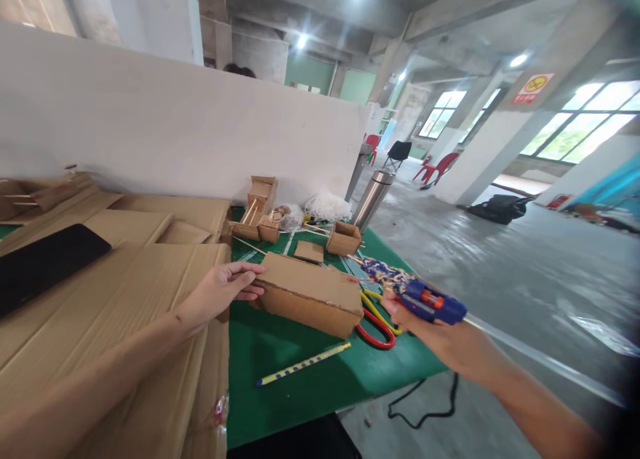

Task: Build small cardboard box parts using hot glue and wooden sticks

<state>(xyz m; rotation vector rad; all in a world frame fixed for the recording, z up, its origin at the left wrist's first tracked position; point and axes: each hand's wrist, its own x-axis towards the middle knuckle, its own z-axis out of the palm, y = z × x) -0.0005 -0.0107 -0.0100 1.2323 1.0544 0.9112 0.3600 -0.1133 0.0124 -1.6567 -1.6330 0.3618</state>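
Observation:
My left hand (231, 289) grips the left end of a long cardboard box (313, 289), with the thumb and fingers at its edge. The box lies on a green tabletop (280, 412). Wrapped in my right hand (425, 329) is a blue hot glue gun (415, 292), its nozzle pointing left above the box's far right corner. A long clear glue stick (540, 359) sticks out of the gun's back. Scissors (380, 332) with red and yellow handles lie partly hidden by the box and my right hand. A yellow pencil (305, 364) with dark spots rests in front of the box.
Large cardboard sheets (115, 312) cover the left side, with a black flat device (50, 262) on top. Behind the box are a small open cardboard box (343, 238), a cardboard square (309, 251) and a steel flask (373, 199). A white partition (190, 132) borders the back.

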